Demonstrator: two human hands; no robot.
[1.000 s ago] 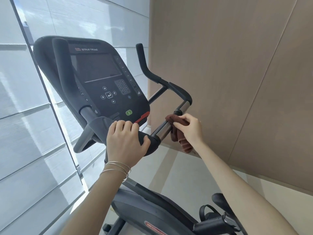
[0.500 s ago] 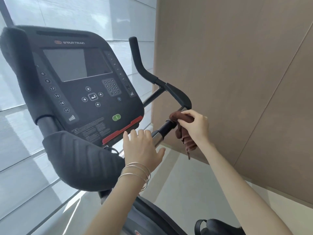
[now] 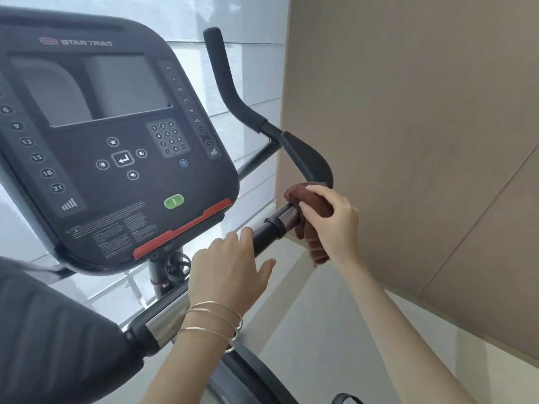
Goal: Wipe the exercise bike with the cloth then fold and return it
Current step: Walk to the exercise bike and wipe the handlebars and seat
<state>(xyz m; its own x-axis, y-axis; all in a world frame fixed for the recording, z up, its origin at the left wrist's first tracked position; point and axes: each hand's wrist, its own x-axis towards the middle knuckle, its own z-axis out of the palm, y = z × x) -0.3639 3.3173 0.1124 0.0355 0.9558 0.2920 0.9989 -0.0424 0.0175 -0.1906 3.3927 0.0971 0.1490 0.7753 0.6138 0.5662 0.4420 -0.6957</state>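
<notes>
The exercise bike's black console fills the upper left, with a dark screen, keypad and green button. Its right handlebar runs up to the right, with a silver section and a black curved grip above. My right hand grips the brown cloth, wrapped round the handlebar's silver section; the cloth's loose end hangs below. My left hand, bangles on the wrist, hovers with relaxed fingers just below the handlebar and holds nothing.
A padded black armrest sits at the lower left. A frosted glass wall stands behind the bike. Tan wall panels rise close on the right. Pale floor lies below, with the bike's dark body at the bottom edge.
My left hand let go of the padded armrest and lifted toward the right handlebar. My right hand slid the cloth up along the bar. The view came closer to the console.
</notes>
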